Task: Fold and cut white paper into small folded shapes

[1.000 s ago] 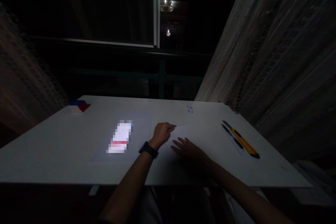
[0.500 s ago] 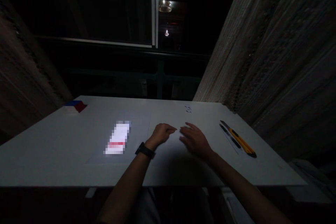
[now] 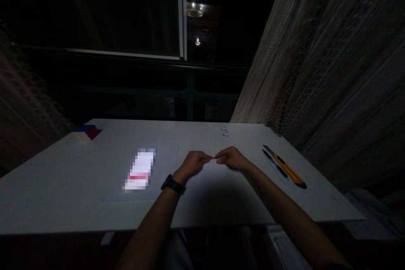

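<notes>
Over the middle of the white table (image 3: 57, 194), my left hand (image 3: 192, 163) is closed in a pinch, a black watch (image 3: 172, 184) on its wrist. My right hand (image 3: 233, 158) faces it, thumb and fingers also drawn into a pinch, and the fingertips of both hands almost meet. A tiny pale sliver shows between them, too small and dim to name. Beyond the hands lie a few small white pieces with dark marks (image 3: 224, 132). Left of my left hand, a lit phone with a blurred screen (image 3: 139, 170) rests on a pale sheet (image 3: 169, 147).
To the right lie a yellow box cutter (image 3: 290, 170) and a dark pen (image 3: 275, 163) on a pale strip. A blue, red and white puzzle cube (image 3: 86, 132) sits at the far left. Curtains (image 3: 284, 50) hang at both sides of a dark window.
My right hand has come from loosely spread fingers to a pinch against my left fingertips. My left hand keeps its pinch almost in place. The view has shifted slightly.
</notes>
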A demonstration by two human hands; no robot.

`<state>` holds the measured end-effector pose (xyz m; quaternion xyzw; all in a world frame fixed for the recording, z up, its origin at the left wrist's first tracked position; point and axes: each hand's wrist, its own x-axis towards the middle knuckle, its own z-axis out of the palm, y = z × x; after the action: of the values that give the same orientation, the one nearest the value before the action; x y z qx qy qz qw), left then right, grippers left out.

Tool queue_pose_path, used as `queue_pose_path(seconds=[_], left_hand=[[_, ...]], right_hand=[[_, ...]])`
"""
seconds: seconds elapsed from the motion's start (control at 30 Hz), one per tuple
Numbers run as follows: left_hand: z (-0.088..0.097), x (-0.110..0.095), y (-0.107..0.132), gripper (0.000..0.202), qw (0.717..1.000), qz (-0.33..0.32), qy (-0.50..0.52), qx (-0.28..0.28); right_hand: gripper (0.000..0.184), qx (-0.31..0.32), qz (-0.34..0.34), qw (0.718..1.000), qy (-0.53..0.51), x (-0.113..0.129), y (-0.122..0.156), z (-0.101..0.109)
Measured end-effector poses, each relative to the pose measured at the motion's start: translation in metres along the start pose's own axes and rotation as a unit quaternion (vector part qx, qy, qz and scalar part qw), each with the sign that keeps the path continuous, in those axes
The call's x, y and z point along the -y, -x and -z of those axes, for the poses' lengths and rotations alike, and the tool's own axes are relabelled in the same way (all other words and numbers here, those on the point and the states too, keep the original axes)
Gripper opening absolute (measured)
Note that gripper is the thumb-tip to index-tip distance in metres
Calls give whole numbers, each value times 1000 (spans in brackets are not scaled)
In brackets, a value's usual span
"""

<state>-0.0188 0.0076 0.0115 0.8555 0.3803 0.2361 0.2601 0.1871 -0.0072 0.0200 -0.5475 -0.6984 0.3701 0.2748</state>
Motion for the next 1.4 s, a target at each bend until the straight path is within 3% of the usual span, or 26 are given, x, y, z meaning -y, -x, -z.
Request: queue_pose_path(seconds=[0.27,0.9,1.0,1.13,1.27,1.4], left_hand=[[-2,-1,0,26,999,-7,-35,-2],[-1,-9,4,24,997,56,-44,1],[0,-7,3,23,997,78,-20,0],[5,-7,-1,23,992,118,3,39],[12,-11,-4,22,990,117,-8,84],[11,-12,-4,20,989,119,-22,82]], right_hand=[[26,0,4,999,-52,-12,-2,-2],[20,-6,26,999,29,-9,-3,-1],[22,13,42,999,23,-10,-4,0],[22,56,69,995,40,-7,-7,3],[21,94,76,991,49,-2,-12,5],[22,105,87,989,63,2,-14,7]])
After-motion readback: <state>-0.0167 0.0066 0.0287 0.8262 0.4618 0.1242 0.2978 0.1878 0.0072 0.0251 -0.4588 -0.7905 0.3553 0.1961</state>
